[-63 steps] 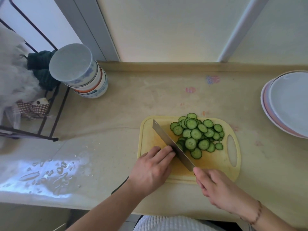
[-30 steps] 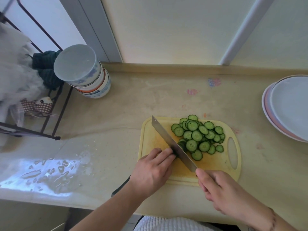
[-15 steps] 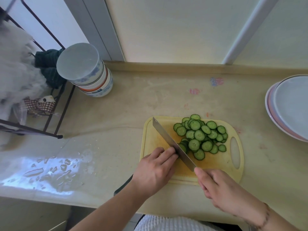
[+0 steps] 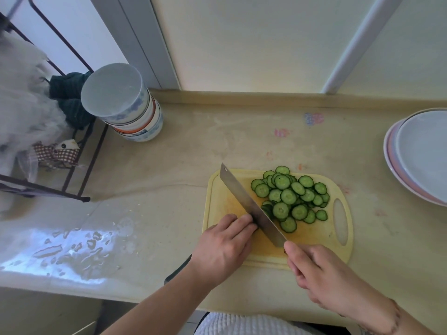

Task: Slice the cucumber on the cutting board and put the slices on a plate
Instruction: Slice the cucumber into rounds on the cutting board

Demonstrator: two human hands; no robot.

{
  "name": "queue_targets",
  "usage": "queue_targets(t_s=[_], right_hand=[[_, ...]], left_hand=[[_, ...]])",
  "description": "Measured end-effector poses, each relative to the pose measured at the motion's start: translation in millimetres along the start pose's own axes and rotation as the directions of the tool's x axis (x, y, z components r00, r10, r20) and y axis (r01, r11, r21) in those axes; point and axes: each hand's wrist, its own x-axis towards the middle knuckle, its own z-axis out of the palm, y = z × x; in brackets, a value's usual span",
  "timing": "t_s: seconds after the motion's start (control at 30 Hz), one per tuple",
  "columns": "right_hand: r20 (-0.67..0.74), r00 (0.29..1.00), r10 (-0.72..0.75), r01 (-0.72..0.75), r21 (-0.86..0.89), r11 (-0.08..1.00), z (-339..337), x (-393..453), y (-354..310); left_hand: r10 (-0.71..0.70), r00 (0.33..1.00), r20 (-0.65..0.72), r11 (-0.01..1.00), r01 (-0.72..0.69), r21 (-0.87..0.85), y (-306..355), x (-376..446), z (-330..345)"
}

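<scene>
A yellow cutting board [image 4: 314, 240] lies on the counter with several green cucumber slices [image 4: 290, 197] piled on its far right part. My right hand [image 4: 321, 274] grips the handle of a long cleaver-like knife [image 4: 249, 204], whose blade runs diagonally across the board. My left hand [image 4: 225, 247] lies curled on the board, fingertips against the blade's left side, covering the last uncut cucumber piece. A dark green bit of cucumber [image 4: 267, 210] shows just right of the blade. A stack of white and pink plates [image 4: 420, 155] sits at the right edge.
A stack of upturned bowls [image 4: 125, 105] stands at the back left beside a dark wire rack [image 4: 48, 189] holding cloths. Water drops [image 4: 72, 247] wet the counter front left. A dark object [image 4: 177, 269] pokes out under my left wrist. The wall rises behind the counter.
The knife has stayed at the same spot beside my left fingers, with small up-and-down shifts. The slice pile and both hands have hardly moved; the camera drifted slightly.
</scene>
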Motion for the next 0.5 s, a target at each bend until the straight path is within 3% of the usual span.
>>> queue_targets(t_s=[0.13,0.5], right_hand=[[-0.008,1.000,-0.031,0.030,-0.037,0.999,-0.6,-1.4,-1.6],[0.021,0.998,0.053,-0.051,-0.083,0.995,6.6,23.8,6.7]], left_hand=[[0.001,1.000,-0.014,1.000,-0.001,-0.009,1.0,0.5,-0.6],[-0.013,1.000,-0.026,1.000,0.013,0.001,1.9,0.1,1.9]])
